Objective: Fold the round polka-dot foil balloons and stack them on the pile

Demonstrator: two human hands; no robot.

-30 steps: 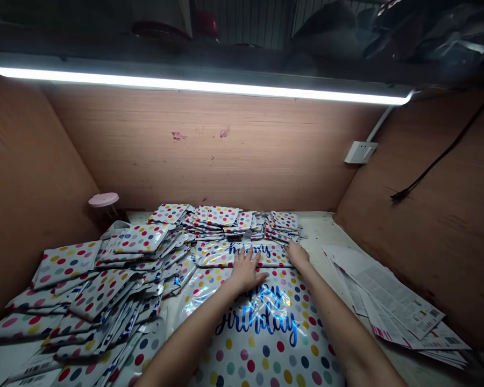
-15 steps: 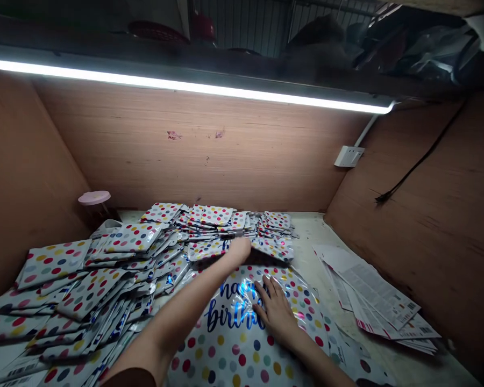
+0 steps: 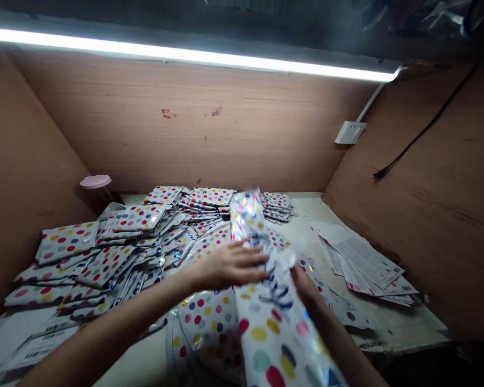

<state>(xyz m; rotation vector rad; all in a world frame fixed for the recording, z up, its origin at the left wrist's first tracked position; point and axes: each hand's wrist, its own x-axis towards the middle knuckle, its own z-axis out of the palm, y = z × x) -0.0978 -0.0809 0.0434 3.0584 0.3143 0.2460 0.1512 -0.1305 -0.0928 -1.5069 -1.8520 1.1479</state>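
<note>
A white foil balloon (image 3: 266,317) with colourful polka dots and blue lettering is folded into a long strip, tilted up in front of me. My left hand (image 3: 236,264) lies across it from the left, fingers stretched out over the lettering. At the strip's right edge my right hand (image 3: 304,282) grips the foil, its fingers partly hidden behind it. Beneath, more flat polka-dot foil balloons (image 3: 207,317) lie on the table, with rounded edges showing.
Folded polka-dot packets (image 3: 116,258) are heaped at the left, with further stacks (image 3: 210,196) along the back. Printed cards (image 3: 363,263) lie fanned at the right. A pink-lidded container (image 3: 95,183) stands back left. Wooden panels (image 3: 226,140) enclose the table; a light tube (image 3: 185,54) runs above.
The top balloon has gone from lying flat to a raised, narrow folded strip. My left hand came back from the far edge onto it; my right hand moved to its right edge.
</note>
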